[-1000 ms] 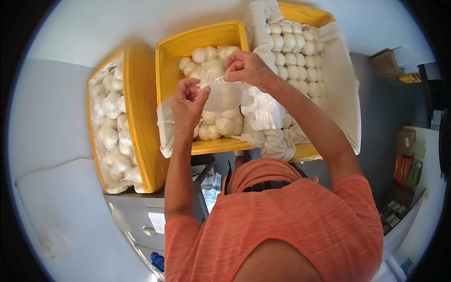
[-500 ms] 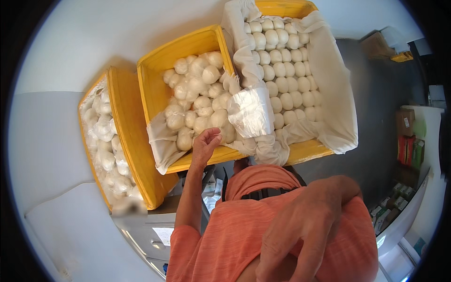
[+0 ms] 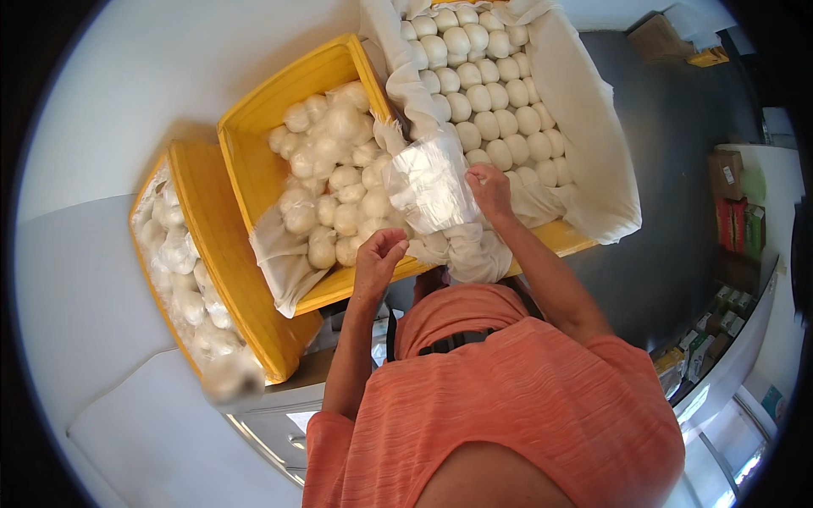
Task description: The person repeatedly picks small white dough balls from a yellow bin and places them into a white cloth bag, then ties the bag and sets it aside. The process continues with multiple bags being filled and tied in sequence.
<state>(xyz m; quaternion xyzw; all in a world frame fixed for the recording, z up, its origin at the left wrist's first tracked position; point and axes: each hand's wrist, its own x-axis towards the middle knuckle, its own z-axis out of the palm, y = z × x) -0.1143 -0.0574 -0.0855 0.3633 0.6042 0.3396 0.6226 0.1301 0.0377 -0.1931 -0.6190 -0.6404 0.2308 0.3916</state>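
A deep, cloth-lined yellow crate (image 3: 569,238) is set at the right, with a smaller yellow crate (image 3: 241,165) beside it and a narrow-looking yellow crate (image 3: 216,245) at the far left. Across the edges between the first two, a shiny stack of clear plastic bags (image 3: 432,184) is laid. The right hand (image 3: 491,195) is held at its right edge; whether a bag is pinched there cannot be told. The left hand (image 3: 378,262), with nothing visible in it, is held near the middle crate's front rim; whether thumb and fingers meet is unclear. Unwrapped round white buns (image 3: 487,95) are ranked at the right; bagged white buns (image 3: 345,179) are heaped in the middle. Several bags could be lifted together if the thin film clings, or the stack dragged askew by a one-sided pull.
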